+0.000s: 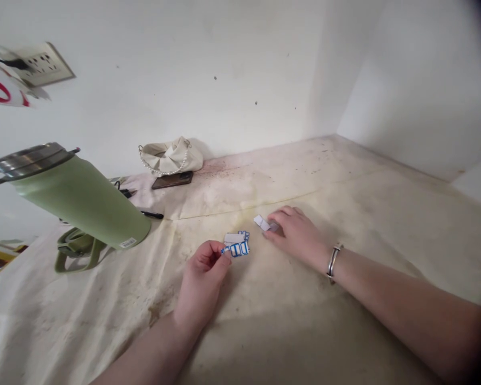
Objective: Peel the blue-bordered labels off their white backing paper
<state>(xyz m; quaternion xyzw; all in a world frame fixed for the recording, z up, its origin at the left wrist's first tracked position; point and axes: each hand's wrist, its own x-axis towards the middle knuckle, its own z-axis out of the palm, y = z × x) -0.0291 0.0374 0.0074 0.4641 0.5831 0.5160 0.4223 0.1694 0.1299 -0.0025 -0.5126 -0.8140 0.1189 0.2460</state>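
Between thumb and fingers, my left hand (203, 275) pinches a small white paper piece with blue outlines (239, 249). Just behind that piece lie more small paper cutouts (234, 238), pale and partly edged in blue, overlapping one another on the cloth. To the right, my right hand (292, 229) has its fingers closed on a small white paper piece (261, 222), whose far end sticks out past the fingertips. Part of this piece is hidden by the fingers, and its markings are too faint to read. A silver bracelet (333, 263) circles my right wrist.
A tall green tumbler (82, 198) with a steel top stands at the left, its green lid (78, 248) beside it. Farther back are a black pen (152, 215), a phone (172, 180) and a cream handbag (180, 155). A wrinkled cloth (304, 326) covers the table up to the walls.
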